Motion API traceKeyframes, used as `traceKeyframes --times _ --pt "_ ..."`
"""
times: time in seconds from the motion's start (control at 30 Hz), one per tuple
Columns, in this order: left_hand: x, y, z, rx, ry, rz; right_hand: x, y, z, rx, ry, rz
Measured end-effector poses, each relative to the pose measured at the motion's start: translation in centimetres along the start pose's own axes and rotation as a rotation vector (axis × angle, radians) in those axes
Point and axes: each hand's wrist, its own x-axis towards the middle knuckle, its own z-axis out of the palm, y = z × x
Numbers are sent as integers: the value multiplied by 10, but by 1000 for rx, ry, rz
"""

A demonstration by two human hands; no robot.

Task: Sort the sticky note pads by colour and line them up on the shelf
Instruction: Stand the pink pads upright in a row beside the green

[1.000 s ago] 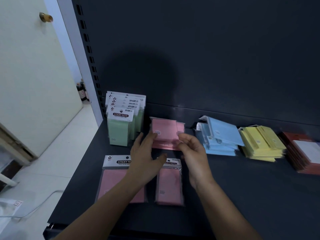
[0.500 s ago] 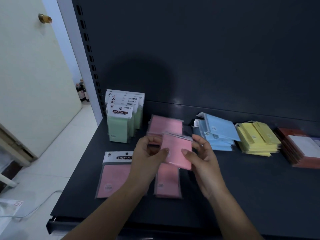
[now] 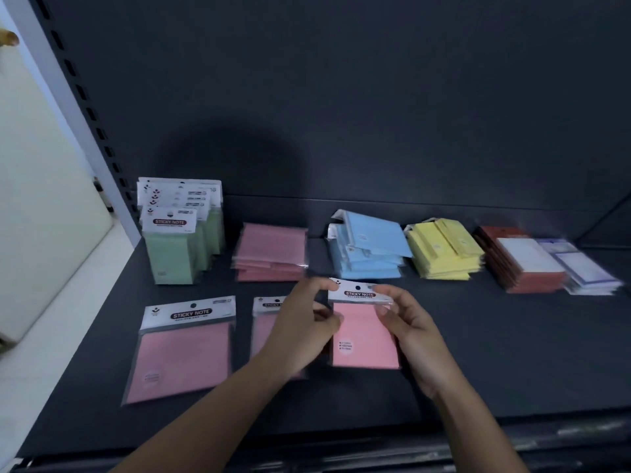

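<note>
Both hands hold a pink sticky note pad (image 3: 362, 339) in its clear packet, low over the dark shelf (image 3: 495, 353). My left hand (image 3: 304, 322) pinches the left end of its white header card, and my right hand (image 3: 406, 322) pinches the right end. Two more pink pads lie flat at the front: a wide one (image 3: 184, 353) on the left and another (image 3: 264, 319) partly hidden under my left hand. Behind them sits a flat stack of pink pads (image 3: 271, 252). Green pads (image 3: 181, 233) stand upright in a row at the back left.
Along the back, to the right of the pink stack, lie a blue pile (image 3: 368, 249), a yellow pile (image 3: 444, 249), a red-brown stack (image 3: 522, 264) and a pale purple-edged stack (image 3: 584, 268). A slotted upright (image 3: 78, 107) and a door (image 3: 34, 199) stand to the left.
The pink pad came off the back stack, was drawn toward the front and turned face up, header showing. It now sits to the right of the two flat pads.
</note>
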Motion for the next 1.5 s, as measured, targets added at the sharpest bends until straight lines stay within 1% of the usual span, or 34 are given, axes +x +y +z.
traceKeyframes --times 0.07,0.13,0.17,0.23,0.27,0.3,0.33,0.37,0.4,0.47,0.53,0.57,0.63,0.7,0.73,0.8,0.83,0.87,0.97,1.03,1.1,1.2,1.27,1.33,1.4,1.5 --pt "3 -1 6 76 -29 17 1 3 -4 -108 13 -17" --pt "6 -2 11 162 -49 58 2 5 -6 -269 31 -69" --pt "7 -3 13 209 -48 87 3 4 -6 -373 38 -96" --pt "9 -5 15 324 -36 147 6 5 -8 -727 72 -163" --pt "10 -7 15 367 -28 172 7 6 -9 -943 124 -204" --pt "11 -7 14 389 -17 196 7 7 -8 -1109 201 -254" --pt "13 -6 12 400 4 221 8 5 -5 -1188 277 -306" --pt "15 -3 8 402 40 245 9 3 0 -1198 324 -352" --pt "18 1 2 397 97 267 11 -1 8 -1175 330 -389" --pt "27 4 -17 421 266 280 18 -7 26 -1034 243 -409" --pt "34 1 -38 510 431 213 29 -11 48 -778 112 -320" --pt "36 -2 -47 543 461 138 35 -13 59 -668 54 -251" --pt "41 -8 -62 582 424 -18 50 -15 77 -558 -36 -116" --pt "45 -12 -69 561 340 -96 63 -16 91 -478 -90 -39" --pt "46 -12 -71 524 312 -89 68 -16 96 -417 -82 -4" --pt "46 -12 -73 418 302 -33 72 -16 104 -292 0 51" --pt "45 -12 -73 336 316 -18 73 -16 105 -244 54 40" --pt "44 -11 -73 233 338 -38 73 -16 107 -209 109 3" --pt "42 -9 -73 -96 419 -160 71 -17 107 -92 265 -121" --pt "40 -9 -74 -221 457 -171 68 -19 106 10 306 -152" --pt "35 -5 -76 -357 487 -157 63 -21 105 99 286 -152" --pt "29 -4 -79 -477 508 -110 54 -19 97 101 201 -83" --pt "26 -2 -79 -541 471 -127 46 -17 89 93 157 -77" --pt "22 0 -76 -611 428 -145 38 -16 84 150 115 -63" --pt "16 1 -74 -614 393 -144 29 -15 85 173 55 -50" --pt "2 -3 -78 -540 375 -84 18 -12 93 -16 45 -110"
